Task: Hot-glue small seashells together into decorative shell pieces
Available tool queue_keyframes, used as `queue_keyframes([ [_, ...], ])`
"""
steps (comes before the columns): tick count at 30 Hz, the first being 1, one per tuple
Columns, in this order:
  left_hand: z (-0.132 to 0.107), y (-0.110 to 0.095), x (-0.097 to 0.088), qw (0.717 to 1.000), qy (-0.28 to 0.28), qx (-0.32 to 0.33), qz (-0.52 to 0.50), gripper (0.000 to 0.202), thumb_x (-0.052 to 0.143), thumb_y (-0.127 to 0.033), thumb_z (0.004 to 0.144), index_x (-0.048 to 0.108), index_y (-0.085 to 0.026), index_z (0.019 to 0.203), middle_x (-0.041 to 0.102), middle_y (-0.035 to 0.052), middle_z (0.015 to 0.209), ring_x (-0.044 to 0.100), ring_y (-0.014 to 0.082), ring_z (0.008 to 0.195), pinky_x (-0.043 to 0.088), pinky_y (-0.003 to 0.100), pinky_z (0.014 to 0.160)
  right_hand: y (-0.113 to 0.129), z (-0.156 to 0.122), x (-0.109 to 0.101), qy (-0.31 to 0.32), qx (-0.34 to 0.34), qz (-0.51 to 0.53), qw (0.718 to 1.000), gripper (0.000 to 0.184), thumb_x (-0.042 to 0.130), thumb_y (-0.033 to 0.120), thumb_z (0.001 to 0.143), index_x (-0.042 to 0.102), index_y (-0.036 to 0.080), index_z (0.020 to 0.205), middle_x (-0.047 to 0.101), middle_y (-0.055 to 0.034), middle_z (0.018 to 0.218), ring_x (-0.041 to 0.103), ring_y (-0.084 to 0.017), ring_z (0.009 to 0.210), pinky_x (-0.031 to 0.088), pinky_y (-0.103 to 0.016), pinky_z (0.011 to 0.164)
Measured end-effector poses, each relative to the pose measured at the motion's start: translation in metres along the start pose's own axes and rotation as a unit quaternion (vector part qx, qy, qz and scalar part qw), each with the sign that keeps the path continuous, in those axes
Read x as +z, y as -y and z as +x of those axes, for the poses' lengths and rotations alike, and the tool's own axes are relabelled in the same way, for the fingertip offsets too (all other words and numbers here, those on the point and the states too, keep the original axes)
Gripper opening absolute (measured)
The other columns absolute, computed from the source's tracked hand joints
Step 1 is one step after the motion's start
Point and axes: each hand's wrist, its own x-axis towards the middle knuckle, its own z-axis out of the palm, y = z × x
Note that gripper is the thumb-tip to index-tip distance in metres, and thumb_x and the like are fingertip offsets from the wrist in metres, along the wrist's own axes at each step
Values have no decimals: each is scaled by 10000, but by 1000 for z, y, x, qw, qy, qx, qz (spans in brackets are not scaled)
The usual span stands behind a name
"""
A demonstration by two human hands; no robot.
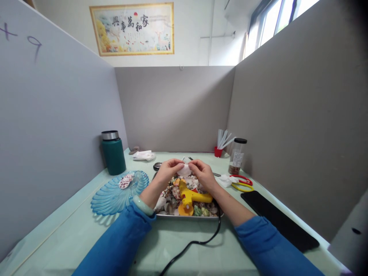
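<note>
Between the fingertips of both hands is a pale, whitish seashell [184, 170], raised over the tray. My left hand [170, 168] pinches its left edge, while my right hand [201, 171] pinches the right edge. Below them a metal tray [186, 217] holds many shells and stones of mixed colours. A yellow glue gun [191, 197] lies on top of these, its black cord [198, 242] running over the tray's front edge toward me. My wrists and sleeves cover parts of the tray's sides.
On the left are a blue scalloped glass plate [107, 197] bearing a speckled shell [126, 181], and a green bottle [114, 155]. To the right sit scissors [243, 185], a jar [238, 157], a red cup of white sticks [218, 151] and a black flat slab [278, 220]. Grey partitions enclose three sides.
</note>
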Motion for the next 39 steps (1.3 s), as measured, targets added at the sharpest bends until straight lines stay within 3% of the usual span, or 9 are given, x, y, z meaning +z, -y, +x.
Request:
queue_keyframes([
  [4, 1, 1, -2, 998, 0, -18, -53, 349, 794, -331, 576, 617, -127, 797, 610, 5, 702, 561, 111, 617, 429, 237, 596, -2, 0, 0, 18, -7, -23, 1000, 227, 642, 396, 764, 592, 176, 739, 523, 34, 597, 455, -106, 537, 355, -226, 514],
  [11, -1, -1, 1, 1000, 7, -9, -15, 327, 776, -355, 611, 611, -130, 783, 573, -21, 642, 499, 74, 545, 364, 201, 518, -4, -4, 0, 42, -24, -90, 995, 244, 619, 402, 791, 582, 181, 695, 484, 42, 563, 424, -101, 512, 322, -224, 488],
  [17, 1, 3, -4, 997, 27, -29, -60, 299, 777, -350, 617, 622, -127, 741, 591, -4, 648, 529, 95, 565, 400, 228, 551, 1, -5, -1, 45, -20, -77, 996, 270, 523, 416, 846, 592, 185, 723, 478, 40, 542, 442, -106, 490, 339, -223, 475],
  [26, -1, 1, -2, 996, 33, -33, -76, 293, 795, -333, 592, 620, -121, 694, 586, -6, 616, 518, 87, 544, 393, 225, 552, -1, -6, -2, 45, -38, -81, 995, 301, 520, 452, 854, 599, 193, 725, 477, 36, 534, 441, -115, 484, 338, -232, 471],
  [32, -1, 1, -2, 997, 30, -22, -62, 297, 789, -339, 600, 615, -122, 706, 584, -9, 605, 509, 82, 524, 367, 218, 524, 8, -8, -2, 57, -127, -186, 973, 247, 503, 367, 888, 600, 195, 740, 507, 19, 588, 476, -128, 564, 371, -247, 563],
  [39, -2, 1, -2, 997, 31, -17, -65, 283, 780, -330, 612, 608, -126, 708, 564, -22, 599, 491, 74, 515, 354, 215, 514, 9, -9, -2, 64, -188, -240, 950, 227, 471, 333, 911, 605, 198, 786, 572, -11, 681, 515, -150, 647, 390, -265, 631],
])
